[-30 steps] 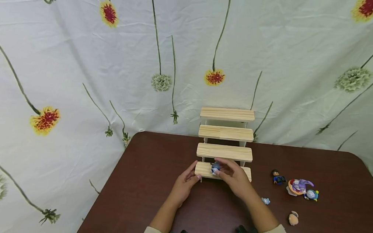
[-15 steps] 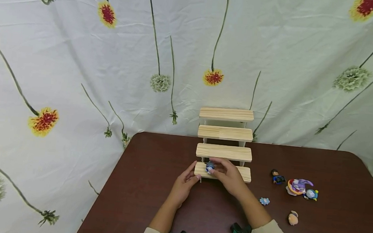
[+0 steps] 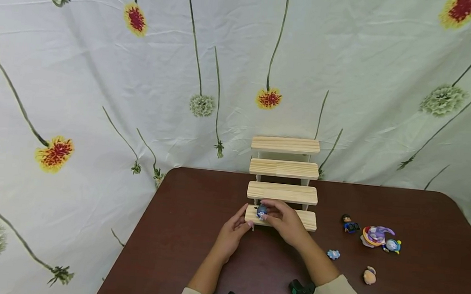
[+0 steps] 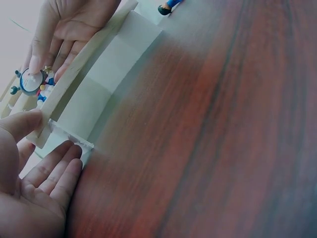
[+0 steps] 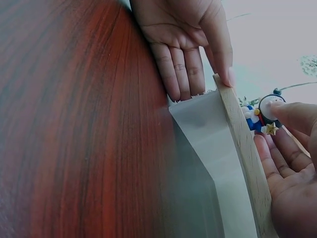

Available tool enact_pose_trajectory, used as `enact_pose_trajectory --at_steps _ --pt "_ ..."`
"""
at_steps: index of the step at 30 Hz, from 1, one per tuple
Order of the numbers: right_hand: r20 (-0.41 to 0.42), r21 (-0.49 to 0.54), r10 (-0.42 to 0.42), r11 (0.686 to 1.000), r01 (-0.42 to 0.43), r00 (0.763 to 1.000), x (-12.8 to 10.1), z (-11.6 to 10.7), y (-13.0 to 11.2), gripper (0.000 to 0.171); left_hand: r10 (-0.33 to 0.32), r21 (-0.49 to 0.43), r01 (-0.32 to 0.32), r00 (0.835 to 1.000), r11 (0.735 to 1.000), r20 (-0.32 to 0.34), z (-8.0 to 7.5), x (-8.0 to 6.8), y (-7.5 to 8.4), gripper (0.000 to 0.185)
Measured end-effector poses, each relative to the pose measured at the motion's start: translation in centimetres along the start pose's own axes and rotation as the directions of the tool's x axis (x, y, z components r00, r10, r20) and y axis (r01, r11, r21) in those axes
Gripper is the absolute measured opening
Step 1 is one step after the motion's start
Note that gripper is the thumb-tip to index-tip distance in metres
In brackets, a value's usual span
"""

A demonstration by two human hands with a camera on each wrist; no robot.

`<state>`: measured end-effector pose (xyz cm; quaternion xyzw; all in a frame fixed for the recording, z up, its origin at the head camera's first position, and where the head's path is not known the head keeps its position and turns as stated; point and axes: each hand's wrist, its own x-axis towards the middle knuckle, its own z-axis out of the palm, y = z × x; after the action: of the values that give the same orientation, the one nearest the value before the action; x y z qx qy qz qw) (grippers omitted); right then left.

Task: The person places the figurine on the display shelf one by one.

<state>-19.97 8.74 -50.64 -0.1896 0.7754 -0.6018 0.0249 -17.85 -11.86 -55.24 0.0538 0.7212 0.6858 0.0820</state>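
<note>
– Where's the little blue-and-white figure point(image 3: 261, 211)?

– At the left end of the lowest step of the wooden stair rack point(image 3: 283, 192), pinched by the right hand point(image 3: 285, 222).

– And the left hand point(image 3: 232, 233)?

– Fingers straight, flat against that step's left end, holding nothing.

– What's around?

– A dark red-brown worktop point(image 3: 194, 237), more small toys point(image 3: 372, 236) lying to the right, and a flowered cloth point(image 3: 99, 74) behind. No writing legible.
</note>
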Motion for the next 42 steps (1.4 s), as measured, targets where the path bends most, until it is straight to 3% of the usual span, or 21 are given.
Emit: enact_pose_trajectory --at_steps 12,27,31,42 --pt "0.031 0.005 0.019 1.000 -0.020 0.999 -0.1 -0.1 -0.2 0.047 0.011 0.012 -0.011 1.000 1.000 -0.003 0.0 -0.1 0.1 0.064" --pt "-0.048 0.038 0.058 0.998 -0.056 0.997 -0.9 0.0 -1.7 0.046 -0.001 0.006 0.001 1.000 1.000 -0.012 0.0 0.0 0.1 0.066" --pt "-0.066 0.052 0.044 0.998 -0.041 0.997 -0.8 -0.1 -0.5 0.046 0.000 0.011 0.000 1.000 1.000 -0.017 0.0 0.1 0.0 0.065" --pt "-0.118 0.040 0.053 0.998 -0.048 0.992 -1.5 -0.6 -0.8 0.044 0.000 -0.013 0.000 1.000 1.000 -0.030 0.1 0.1 -0.1 0.064"
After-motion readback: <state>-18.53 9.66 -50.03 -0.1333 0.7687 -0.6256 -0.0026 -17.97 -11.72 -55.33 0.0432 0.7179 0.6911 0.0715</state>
